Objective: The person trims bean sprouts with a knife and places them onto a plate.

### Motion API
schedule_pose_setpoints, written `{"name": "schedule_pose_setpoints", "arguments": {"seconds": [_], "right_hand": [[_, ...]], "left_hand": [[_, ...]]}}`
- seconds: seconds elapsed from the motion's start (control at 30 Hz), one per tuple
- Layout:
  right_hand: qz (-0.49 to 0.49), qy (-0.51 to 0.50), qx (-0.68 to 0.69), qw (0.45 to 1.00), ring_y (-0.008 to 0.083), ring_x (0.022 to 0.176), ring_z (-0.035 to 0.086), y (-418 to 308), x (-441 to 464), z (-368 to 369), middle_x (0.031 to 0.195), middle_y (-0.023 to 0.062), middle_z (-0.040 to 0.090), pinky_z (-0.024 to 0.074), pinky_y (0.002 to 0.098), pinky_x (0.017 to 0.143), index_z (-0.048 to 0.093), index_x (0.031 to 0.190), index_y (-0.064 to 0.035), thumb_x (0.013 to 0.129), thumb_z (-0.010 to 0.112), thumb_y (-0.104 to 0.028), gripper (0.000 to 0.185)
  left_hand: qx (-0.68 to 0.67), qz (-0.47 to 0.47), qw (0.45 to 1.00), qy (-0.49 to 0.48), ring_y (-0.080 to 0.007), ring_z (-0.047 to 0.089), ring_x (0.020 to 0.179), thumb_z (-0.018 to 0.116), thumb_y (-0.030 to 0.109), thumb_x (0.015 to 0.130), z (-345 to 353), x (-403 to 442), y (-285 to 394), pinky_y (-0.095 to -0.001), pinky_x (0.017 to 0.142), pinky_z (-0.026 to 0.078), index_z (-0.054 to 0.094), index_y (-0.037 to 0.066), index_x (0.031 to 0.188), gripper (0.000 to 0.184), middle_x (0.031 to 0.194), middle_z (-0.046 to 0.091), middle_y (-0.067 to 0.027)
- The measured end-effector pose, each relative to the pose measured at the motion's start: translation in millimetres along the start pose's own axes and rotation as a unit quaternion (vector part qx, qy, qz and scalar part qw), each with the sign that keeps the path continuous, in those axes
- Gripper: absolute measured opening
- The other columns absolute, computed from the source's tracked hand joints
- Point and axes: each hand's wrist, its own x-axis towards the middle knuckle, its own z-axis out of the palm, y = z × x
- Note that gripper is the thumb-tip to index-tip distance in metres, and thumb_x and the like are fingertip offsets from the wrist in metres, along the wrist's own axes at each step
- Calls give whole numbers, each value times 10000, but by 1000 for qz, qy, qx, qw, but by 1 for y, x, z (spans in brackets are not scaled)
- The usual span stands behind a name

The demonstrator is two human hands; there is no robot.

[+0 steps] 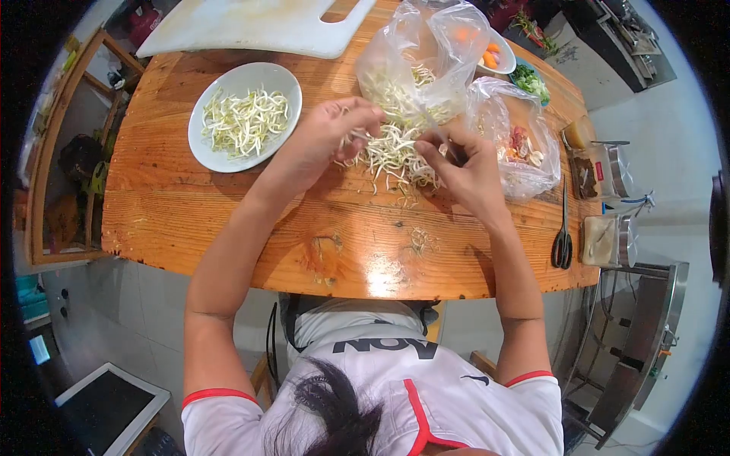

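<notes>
Bean sprouts [391,156] lie in a loose pile on the wooden table, spilling from the mouth of a clear plastic bag [380,64] that holds more of them. My left hand [342,133] is at the pile's left side, its fingers curled around a few pale sprouts. At the right side my right hand [468,163] is closed, thumb and fingers pinched close to the bag's lower edge. What it grips is too small to make out. Left of my hands, a white bowl [199,140] contains a heap of bean sprouts.
A white cutting board [251,30] sits at the far left. To the right are a plastic bag [532,178] with reddish and pale pieces, a dish of chopped greens [530,82], black-handled scissors [562,247] and jars [601,239]. Small root scraps [420,239] lie near the front.
</notes>
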Motion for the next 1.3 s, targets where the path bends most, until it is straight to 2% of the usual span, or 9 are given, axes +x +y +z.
{"name": "schedule_pose_setpoints", "arguments": {"seconds": [0.03,0.13,0.33,0.53,0.63,0.83,1.13,1.23,1.3], "right_hand": [[-22,5,56,998,63,628,514,-1,-1,-2,666,48,634,421,266,579,698,886,0,815,721,-146,164],[-21,-18,106,994,65,617,498,-3,-1,-4,665,28,630,407,268,563,698,884,-6,814,718,-133,146],[-36,-39,40,998,67,644,498,-1,-2,-2,659,15,589,408,254,579,699,860,-8,809,726,-138,143],[-60,-11,159,985,89,695,515,-6,-4,-2,826,14,577,419,260,596,594,1151,-38,903,623,-231,316],[34,-108,207,972,96,743,522,-16,-3,-20,890,26,562,437,263,632,509,1246,-48,957,537,-261,360],[-100,-105,121,982,96,668,515,0,-4,2,826,39,551,436,264,599,515,1227,-45,972,515,-258,333],[-81,-96,68,990,98,617,520,-10,-6,2,742,63,567,437,279,575,550,1198,-82,953,548,-227,284],[-128,-68,67,987,101,598,519,-2,-5,7,729,63,574,432,282,559,550,1193,-81,954,547,-219,275],[-86,-88,65,990,106,586,518,-5,-6,4,712,61,573,426,285,551,551,1184,-82,956,544,-216,265]], "left_hand": [[42,-9,999,-4,-9,442,581,598,305,902,5,-1,1,-162,495,323,592,110,851,202,734,542,67],[47,-23,998,-37,2,419,578,640,324,880,10,3,-9,-158,507,308,625,102,873,223,734,543,73],[144,-35,988,-44,-38,420,572,713,315,820,12,1,-10,-187,523,308,685,69,897,259,665,524,59],[114,-43,992,-33,-25,411,565,712,282,820,10,2,-16,-188,507,301,689,61,920,244,661,528,57],[84,-30,996,-28,-12,405,565,692,261,838,10,0,-10,-180,504,296,682,66,947,224,668,531,62],[16,-19,999,-30,3,385,563,633,219,881,6,6,-18,-165,496,284,653,75,997,186,759,563,58],[-11,-4,999,-31,-25,420,569,644,171,847,5,5,-16,-190,509,325,669,34,935,165,725,576,29],[-5,-4,1000,-28,-27,420,569,642,166,837,5,5,-17,-191,508,321,667,33,947,174,709,563,34],[-1,-5,1000,-25,-27,417,568,641,163,832,5,4,-18,-189,509,320,662,32,958,183,698,554,38]]}}
